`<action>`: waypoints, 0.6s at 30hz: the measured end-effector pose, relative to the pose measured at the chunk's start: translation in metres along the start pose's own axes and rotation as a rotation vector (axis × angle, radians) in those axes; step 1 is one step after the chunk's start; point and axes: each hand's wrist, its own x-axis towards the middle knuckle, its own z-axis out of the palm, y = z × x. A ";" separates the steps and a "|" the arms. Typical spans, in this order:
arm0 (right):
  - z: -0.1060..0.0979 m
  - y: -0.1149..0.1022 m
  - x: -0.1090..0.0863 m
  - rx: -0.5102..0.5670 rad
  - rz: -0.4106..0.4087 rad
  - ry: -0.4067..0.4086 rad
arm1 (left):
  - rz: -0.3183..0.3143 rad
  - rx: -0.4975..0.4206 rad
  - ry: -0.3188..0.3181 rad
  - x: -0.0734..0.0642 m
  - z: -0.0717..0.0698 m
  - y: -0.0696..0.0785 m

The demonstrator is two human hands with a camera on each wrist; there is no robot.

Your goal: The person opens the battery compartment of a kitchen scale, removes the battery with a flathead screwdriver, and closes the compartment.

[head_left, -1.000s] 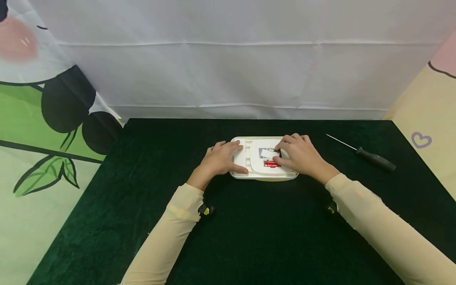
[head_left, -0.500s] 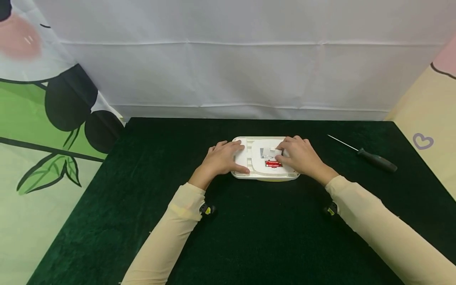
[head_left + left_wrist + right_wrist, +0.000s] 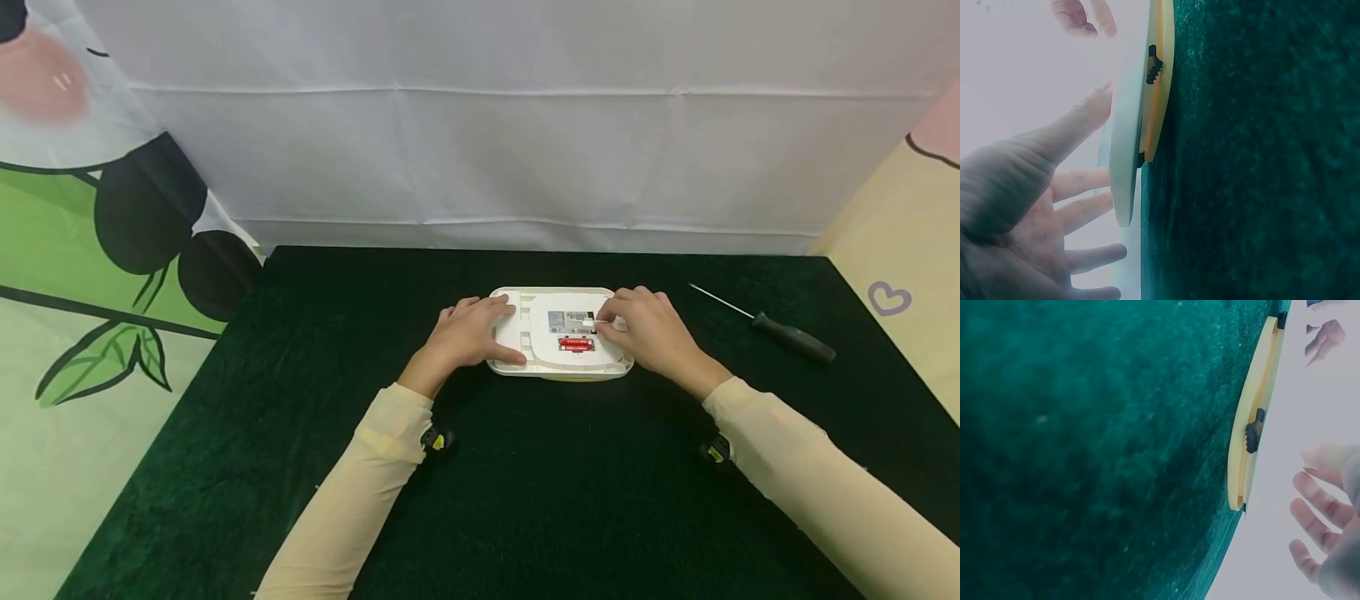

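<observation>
A white, flat, rounded-rectangular device (image 3: 540, 354) lies with its battery side up on the dark green cloth. Red batteries (image 3: 576, 344) show in its opening, beside a grey printed label (image 3: 562, 322). My left hand (image 3: 467, 333) rests on the device's left end with thumb and fingers spread; in the left wrist view the thumb touches its edge. Above the right part of the device, my right hand (image 3: 654, 333) pinches a small white battery cover (image 3: 589, 323), seen almost edge-on. Underneath, a yellow rounded part (image 3: 1235, 462) shows in the right wrist view.
A screwdriver (image 3: 791, 335) with a black handle lies to the right of the device, its shaft toward the back wall. The green cloth (image 3: 570, 492) covers the table. A white sheet (image 3: 480, 158) hangs behind it, with printed cloth on both sides.
My right hand has drawn slightly to the right with the battery cover, which has tilted from flat to nearly edge-on and uncovered more of the label. The left hand stays put.
</observation>
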 end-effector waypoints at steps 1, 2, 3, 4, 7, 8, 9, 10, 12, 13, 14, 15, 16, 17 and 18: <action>-0.001 0.001 -0.001 -0.003 -0.002 0.010 | -0.001 0.000 -0.001 0.000 0.000 0.000; -0.001 0.002 -0.003 -0.003 -0.004 0.018 | -0.003 -0.001 -0.001 0.000 0.000 0.000; -0.001 0.003 -0.004 -0.008 -0.006 0.027 | -0.004 -0.002 -0.002 0.000 0.000 0.000; -0.001 0.004 -0.006 -0.010 -0.011 0.034 | -0.004 -0.003 -0.001 0.001 0.001 0.000; -0.002 0.008 -0.011 -0.015 -0.027 0.055 | -0.005 -0.008 0.000 0.002 0.001 0.000; -0.003 0.009 -0.012 -0.015 -0.032 0.063 | -0.006 -0.011 0.001 0.002 0.001 0.000; -0.003 0.010 -0.014 -0.015 -0.035 0.070 | -0.007 -0.011 0.001 0.002 0.001 0.000; -0.003 0.012 -0.015 -0.013 -0.038 0.077 | -0.008 -0.011 0.002 0.003 0.002 -0.001; -0.005 0.015 -0.017 -0.011 -0.045 0.093 | -0.011 -0.014 0.003 0.003 0.002 -0.001; -0.005 0.017 -0.018 -0.010 -0.047 0.102 | -0.012 -0.012 0.004 0.003 0.003 -0.001; -0.006 0.019 -0.020 -0.010 -0.050 0.111 | -0.012 -0.012 0.005 0.003 0.003 -0.001; -0.006 0.022 -0.021 -0.011 -0.053 0.122 | -0.012 -0.012 0.006 0.003 0.003 -0.001; -0.007 0.025 -0.022 -0.012 -0.056 0.134 | -0.012 -0.014 0.007 0.003 0.003 -0.001; -0.007 0.028 -0.024 -0.015 -0.058 0.148 | -0.012 -0.015 0.005 0.003 0.003 0.000; -0.008 0.031 -0.025 -0.018 -0.058 0.164 | -0.012 -0.016 0.006 0.003 0.003 0.000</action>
